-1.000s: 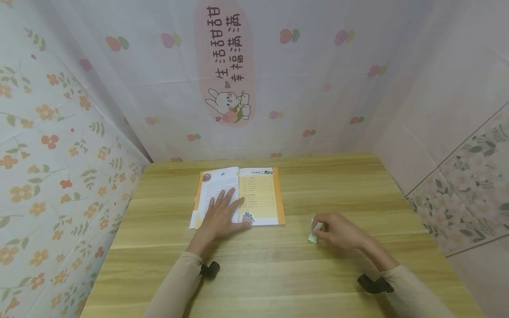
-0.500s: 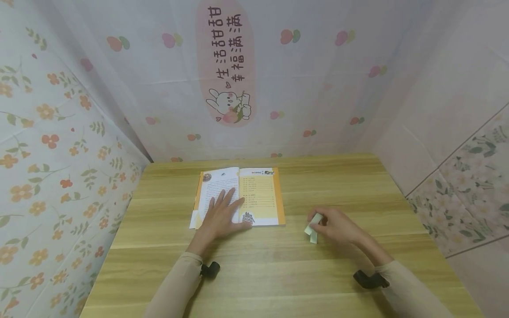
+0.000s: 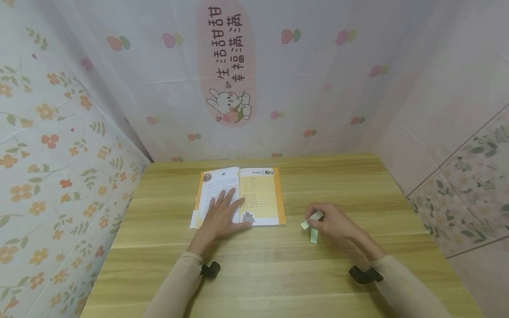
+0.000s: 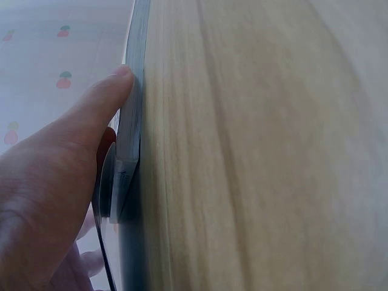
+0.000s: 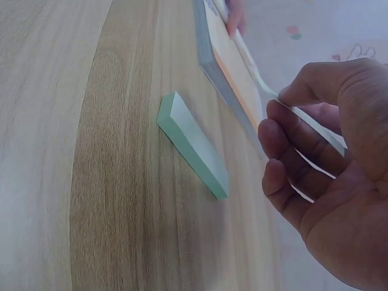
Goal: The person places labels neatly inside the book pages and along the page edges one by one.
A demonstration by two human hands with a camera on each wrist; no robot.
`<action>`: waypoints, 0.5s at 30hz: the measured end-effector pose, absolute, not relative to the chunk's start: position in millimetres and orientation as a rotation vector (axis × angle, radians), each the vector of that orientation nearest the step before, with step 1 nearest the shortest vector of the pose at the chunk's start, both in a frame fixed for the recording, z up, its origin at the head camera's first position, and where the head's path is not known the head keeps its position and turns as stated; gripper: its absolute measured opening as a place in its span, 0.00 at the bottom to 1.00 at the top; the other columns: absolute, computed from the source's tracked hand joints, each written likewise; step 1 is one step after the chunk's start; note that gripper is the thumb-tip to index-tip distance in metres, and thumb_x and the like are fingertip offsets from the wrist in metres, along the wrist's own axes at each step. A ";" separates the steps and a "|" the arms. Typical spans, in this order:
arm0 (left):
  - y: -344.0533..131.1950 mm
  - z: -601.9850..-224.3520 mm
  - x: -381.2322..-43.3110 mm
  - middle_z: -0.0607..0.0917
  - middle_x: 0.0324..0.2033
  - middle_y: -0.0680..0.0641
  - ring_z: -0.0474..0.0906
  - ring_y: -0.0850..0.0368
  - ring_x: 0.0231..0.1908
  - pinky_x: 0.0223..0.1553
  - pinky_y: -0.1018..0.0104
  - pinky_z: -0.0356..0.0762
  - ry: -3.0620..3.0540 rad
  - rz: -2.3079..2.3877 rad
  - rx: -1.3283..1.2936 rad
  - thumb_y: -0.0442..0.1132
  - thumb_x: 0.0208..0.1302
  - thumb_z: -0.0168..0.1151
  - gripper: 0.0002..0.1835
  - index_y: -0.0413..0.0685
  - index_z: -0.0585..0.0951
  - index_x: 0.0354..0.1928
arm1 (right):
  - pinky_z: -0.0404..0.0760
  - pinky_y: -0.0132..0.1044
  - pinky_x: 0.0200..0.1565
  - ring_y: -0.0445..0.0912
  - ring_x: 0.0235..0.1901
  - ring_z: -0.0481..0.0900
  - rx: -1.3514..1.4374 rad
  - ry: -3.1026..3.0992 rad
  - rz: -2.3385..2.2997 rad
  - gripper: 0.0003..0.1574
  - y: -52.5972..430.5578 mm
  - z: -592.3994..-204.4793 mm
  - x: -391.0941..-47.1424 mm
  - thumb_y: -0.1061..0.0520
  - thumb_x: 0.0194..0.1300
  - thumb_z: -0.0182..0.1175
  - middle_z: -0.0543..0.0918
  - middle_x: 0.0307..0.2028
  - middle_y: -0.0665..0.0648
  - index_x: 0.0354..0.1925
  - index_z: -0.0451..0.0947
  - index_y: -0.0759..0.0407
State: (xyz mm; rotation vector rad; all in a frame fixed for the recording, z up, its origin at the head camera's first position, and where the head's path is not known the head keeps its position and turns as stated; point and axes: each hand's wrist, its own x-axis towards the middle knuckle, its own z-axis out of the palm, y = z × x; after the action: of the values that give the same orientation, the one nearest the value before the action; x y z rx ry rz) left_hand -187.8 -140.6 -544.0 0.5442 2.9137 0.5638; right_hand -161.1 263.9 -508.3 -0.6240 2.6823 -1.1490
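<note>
An open book [image 3: 259, 190] with a white left page and a yellow right page lies on the wooden table. My left hand [image 3: 219, 218] rests on its left page, fingers spread, thumb along the lower edge. To the right of the book, my right hand [image 3: 333, 222] pinches a thin pale green sticky note [image 3: 305, 224] between thumb and forefinger. Below that hand a narrow pad of green sticky notes [image 5: 197, 148] lies on the table, apart from the held strip. Part of the strip is hidden by the fingers.
The wooden table [image 3: 254, 274] ends at a cloth backdrop [image 3: 278, 79] with fruit prints. Flower-patterned cloth [image 3: 51, 176] hangs on the left, and another patterned panel stands on the right. A black wrist mount [image 3: 210, 270] sits on each forearm.
My right hand has peeled the strip off the pad and drawn it slightly up and left, turning it so that it shows more. The pad stays on the table. My left hand has not moved.
</note>
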 end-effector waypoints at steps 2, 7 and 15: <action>-140.6 -544.4 -187.9 0.51 0.94 0.43 0.42 0.31 0.93 0.89 0.22 0.42 2.917 0.557 0.541 0.80 0.66 0.68 0.54 0.64 0.70 0.87 | 0.85 0.31 0.38 0.38 0.36 0.82 -0.629 2.677 -1.163 0.09 263.2 -508.9 -162.6 0.64 0.73 0.72 0.92 0.41 0.51 0.41 0.89 0.48; -141.1 -546.3 -188.5 0.51 0.93 0.43 0.42 0.31 0.93 0.89 0.22 0.43 2.926 0.554 0.545 0.81 0.66 0.68 0.54 0.64 0.70 0.87 | 0.87 0.31 0.38 0.39 0.36 0.84 -0.624 2.664 -1.205 0.06 261.5 -509.7 -167.8 0.64 0.74 0.71 0.94 0.45 0.56 0.44 0.91 0.53; -141.9 -546.1 -188.5 0.51 0.93 0.43 0.42 0.30 0.92 0.89 0.21 0.43 2.925 0.558 0.553 0.80 0.66 0.69 0.54 0.64 0.70 0.87 | 0.82 0.31 0.33 0.45 0.32 0.80 -0.483 2.706 -1.267 0.07 258.9 -505.7 -179.4 0.58 0.77 0.72 0.95 0.46 0.61 0.48 0.95 0.56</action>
State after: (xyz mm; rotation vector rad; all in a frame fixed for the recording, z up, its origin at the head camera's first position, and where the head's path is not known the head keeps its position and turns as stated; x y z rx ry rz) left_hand -188.5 -141.9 -546.1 0.5525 2.9246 0.5577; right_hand -179.4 258.9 -505.7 -0.4832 2.7061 -1.2672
